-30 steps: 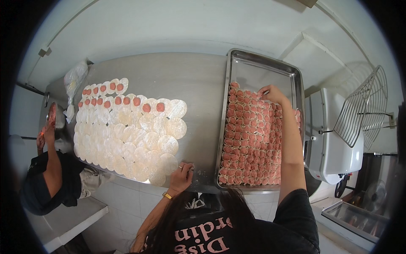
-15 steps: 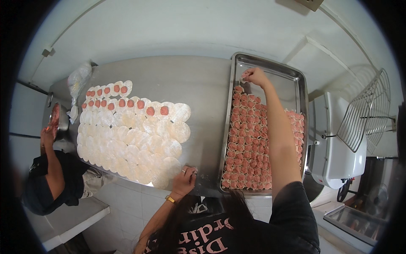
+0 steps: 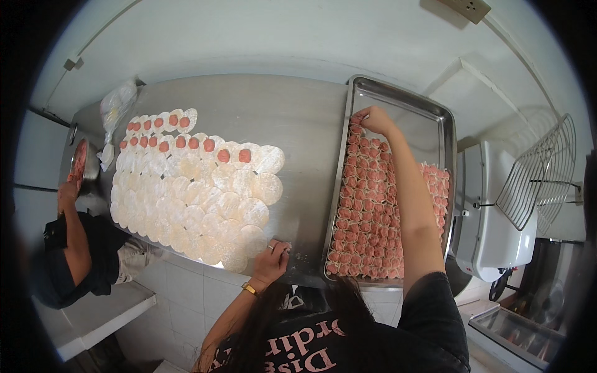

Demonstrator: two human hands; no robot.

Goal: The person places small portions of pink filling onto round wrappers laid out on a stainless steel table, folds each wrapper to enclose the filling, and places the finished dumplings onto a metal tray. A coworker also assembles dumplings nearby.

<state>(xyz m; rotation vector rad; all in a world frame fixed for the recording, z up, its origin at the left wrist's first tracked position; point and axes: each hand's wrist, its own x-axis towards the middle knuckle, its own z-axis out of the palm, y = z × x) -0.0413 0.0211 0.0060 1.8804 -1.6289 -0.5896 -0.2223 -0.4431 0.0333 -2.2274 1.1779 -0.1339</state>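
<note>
My right hand [image 3: 373, 119] reaches to the far left corner of a deep metal tray [image 3: 398, 92]. Its fingers are pinched on an open-topped meat dumpling [image 3: 355, 128] at the far end of the leftmost column. Many more such dumplings [image 3: 367, 205], pink filling in pale pleated wrappers, stand packed in the tray; my forearm hides some. My left hand [image 3: 272, 264] rests curled at the table's near edge, closed, and what its fingers hold, if anything, I cannot make out. Beside it lie overlapping round floured wrappers [image 3: 211, 202], the far rows bearing dabs of pink filling [image 3: 193, 143].
At the left, another person's hand [image 3: 67, 194] is at a metal bowl [image 3: 91, 163] of pink filling. A knotted plastic bag [image 3: 117, 109] lies on the steel table [image 3: 298, 118]. Right of the tray stand a white appliance [image 3: 491, 217] and a wire rack [image 3: 528, 177].
My right hand has moved slightly left and down with the dumpling, onto the end of the left column. My left hand stays at the table edge.
</note>
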